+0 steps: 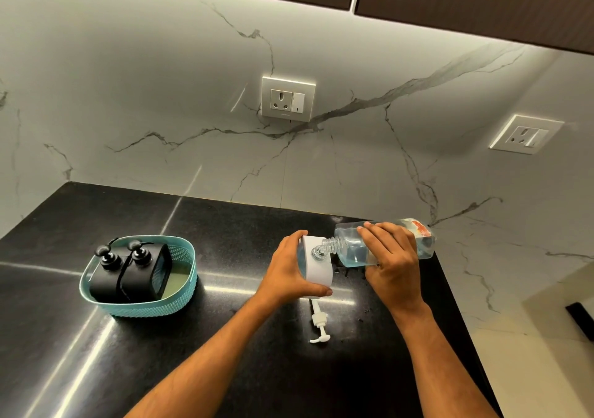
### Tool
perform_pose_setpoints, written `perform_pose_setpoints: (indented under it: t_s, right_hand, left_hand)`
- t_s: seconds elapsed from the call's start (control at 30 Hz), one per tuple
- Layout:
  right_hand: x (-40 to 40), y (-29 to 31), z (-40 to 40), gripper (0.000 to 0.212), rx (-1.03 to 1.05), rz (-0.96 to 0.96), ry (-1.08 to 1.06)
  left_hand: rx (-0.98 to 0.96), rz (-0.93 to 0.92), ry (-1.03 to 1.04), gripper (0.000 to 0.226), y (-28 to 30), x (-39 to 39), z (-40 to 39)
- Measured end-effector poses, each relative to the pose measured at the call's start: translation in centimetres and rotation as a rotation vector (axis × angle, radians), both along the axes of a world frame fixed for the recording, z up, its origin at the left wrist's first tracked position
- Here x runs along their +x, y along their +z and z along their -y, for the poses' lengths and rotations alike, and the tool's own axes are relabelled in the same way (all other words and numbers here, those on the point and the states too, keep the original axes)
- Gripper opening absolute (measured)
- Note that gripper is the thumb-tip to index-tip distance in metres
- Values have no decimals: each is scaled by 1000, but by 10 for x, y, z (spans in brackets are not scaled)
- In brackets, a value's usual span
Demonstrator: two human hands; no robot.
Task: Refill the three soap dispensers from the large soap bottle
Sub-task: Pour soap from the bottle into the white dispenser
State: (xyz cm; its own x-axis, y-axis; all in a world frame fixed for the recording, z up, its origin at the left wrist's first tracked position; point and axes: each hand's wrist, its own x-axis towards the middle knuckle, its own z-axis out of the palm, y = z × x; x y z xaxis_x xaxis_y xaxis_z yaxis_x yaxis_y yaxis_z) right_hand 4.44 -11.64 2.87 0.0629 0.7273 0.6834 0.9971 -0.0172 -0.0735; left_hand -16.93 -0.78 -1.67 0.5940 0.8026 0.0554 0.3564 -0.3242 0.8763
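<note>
On the black counter (225,337), the white dispenser (316,271) is gripped by the left hand (289,269); the large soap bottle (382,244), clasped by the right hand (393,258), is tipped into it. Overflow is risked if misaligned.

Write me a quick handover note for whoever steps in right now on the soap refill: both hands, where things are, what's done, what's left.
Left hand grips the white dispenser, steadying it on the black counter.
Right hand holds the large soap bottle tipped, its neck at the dispenser's opening; pour under way.
White pump lies on the counter, near the person.
Two black dispensers sit in the teal basket, pumps on; their fill cannot be judged.
Left: finish this pour, refit the pump, check the black two.
</note>
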Motion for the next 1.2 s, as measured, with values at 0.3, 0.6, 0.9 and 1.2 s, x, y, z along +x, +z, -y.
perform_pose_setpoints:
  t_s: [0.3,0.6,0.9,1.2]
  right_hand:
    - [1,-8,-1,56,9,-97,-8]
    - [-4,-12,-2,61,-27,-251,-20]
    - [1,-10,-9,65,25,-605,-26]
    - [28,-23,-26,78,-24,-1066,20]
  left_hand:
    - [2,13,6,129,1,2,-1]
    - [8,36,11,129,1,4,-4]
    - [17,74,25,127,-1,3,-11]
    - [5,81,28,124,-8,3,-21]
